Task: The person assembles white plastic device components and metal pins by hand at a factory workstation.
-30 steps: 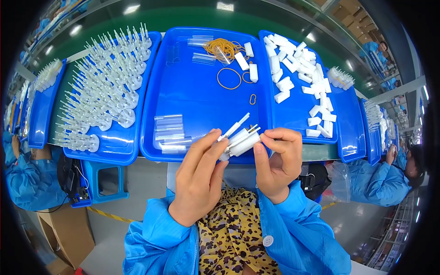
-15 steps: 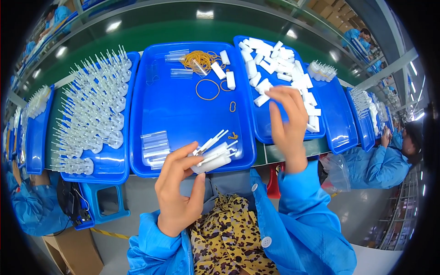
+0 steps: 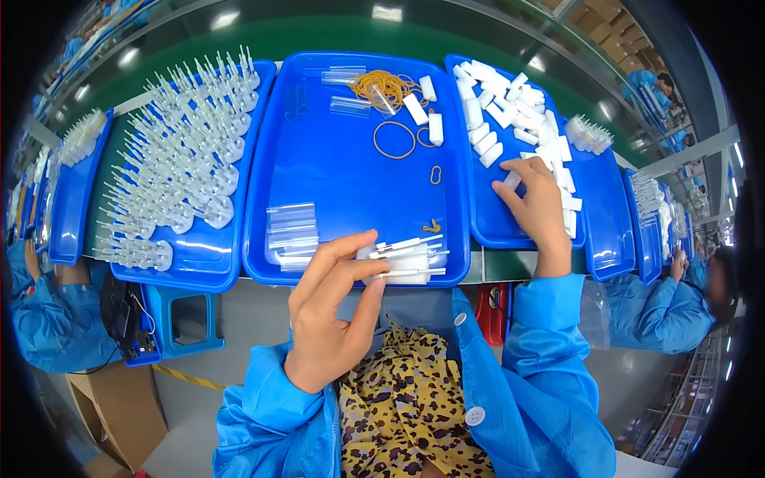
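Note:
My left hand (image 3: 331, 319) is closed at the near edge of the middle blue tray (image 3: 335, 171), its thumb and fingers pinching a bundle of white pieces with thin white rods (image 3: 414, 260). The rods stick out to the right. My right hand (image 3: 540, 205) is over the right blue tray (image 3: 498, 227), its thumb and fingertips closed on a small white block (image 3: 512, 180). Many similar white blocks (image 3: 526, 119) lie heaped in that tray. Beside my left hand, clear tubes (image 3: 292, 227) lie in the middle tray.
Tan rubber bands (image 3: 382, 84), more clear tubes (image 3: 351, 106) and a few white blocks (image 3: 435, 129) occupy the middle tray's far end. Bundles with upright white rods (image 3: 187, 143) fill the left tray (image 3: 211, 251). A co-worker in blue (image 3: 657, 311) sits at the right.
My right hand has come down among the white blocks and closed on one. The left hand keeps its bundle, now turned so the rods point right. The whole view has shifted slightly.

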The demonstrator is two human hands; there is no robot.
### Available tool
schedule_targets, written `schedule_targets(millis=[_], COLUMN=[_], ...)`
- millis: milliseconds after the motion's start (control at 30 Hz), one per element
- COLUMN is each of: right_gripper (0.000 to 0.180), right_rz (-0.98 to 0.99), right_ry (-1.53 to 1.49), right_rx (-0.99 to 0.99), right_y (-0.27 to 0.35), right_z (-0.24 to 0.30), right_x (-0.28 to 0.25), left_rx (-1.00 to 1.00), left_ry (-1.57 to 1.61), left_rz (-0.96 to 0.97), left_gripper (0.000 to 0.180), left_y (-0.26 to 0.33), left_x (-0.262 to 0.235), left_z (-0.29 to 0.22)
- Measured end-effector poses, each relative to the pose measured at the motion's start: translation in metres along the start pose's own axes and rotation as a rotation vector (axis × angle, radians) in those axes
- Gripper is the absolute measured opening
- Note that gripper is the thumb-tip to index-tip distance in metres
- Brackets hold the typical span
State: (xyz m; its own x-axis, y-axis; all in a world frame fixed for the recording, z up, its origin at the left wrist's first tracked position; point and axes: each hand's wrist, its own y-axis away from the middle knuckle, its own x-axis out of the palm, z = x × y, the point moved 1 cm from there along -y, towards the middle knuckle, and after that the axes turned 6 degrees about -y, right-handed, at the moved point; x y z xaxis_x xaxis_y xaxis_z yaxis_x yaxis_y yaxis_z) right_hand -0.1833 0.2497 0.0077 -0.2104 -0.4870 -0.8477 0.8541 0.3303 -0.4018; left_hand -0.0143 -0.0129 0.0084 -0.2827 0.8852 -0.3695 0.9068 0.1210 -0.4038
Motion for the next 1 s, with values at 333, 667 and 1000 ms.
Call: schedule_targets(millis=[333, 667, 1000], right_gripper=[0.029, 0.02, 0.016], right_rz=[0.024, 0.143, 0.057], right_ry=[-1.149, -1.444, -1.669], right_rx=[0.174, 0.254, 0.313], right_y=[0.022, 0.049, 0.052], right_z=[0.05, 0.094, 0.098], right_x=[0.002, 0.012, 0.02], left_rx=[0.074, 0.128, 0.116], left_ry=[-0.23, -0.262, -0.246], left_rz=[-0.117, -0.161, -0.165], left_gripper=[0.013, 0.017, 0.019], left_y=[0.001, -0.001, 0.005], left_x=[0.005, 0.008, 0.007], left_z=[-0.002, 0.0, 0.003])
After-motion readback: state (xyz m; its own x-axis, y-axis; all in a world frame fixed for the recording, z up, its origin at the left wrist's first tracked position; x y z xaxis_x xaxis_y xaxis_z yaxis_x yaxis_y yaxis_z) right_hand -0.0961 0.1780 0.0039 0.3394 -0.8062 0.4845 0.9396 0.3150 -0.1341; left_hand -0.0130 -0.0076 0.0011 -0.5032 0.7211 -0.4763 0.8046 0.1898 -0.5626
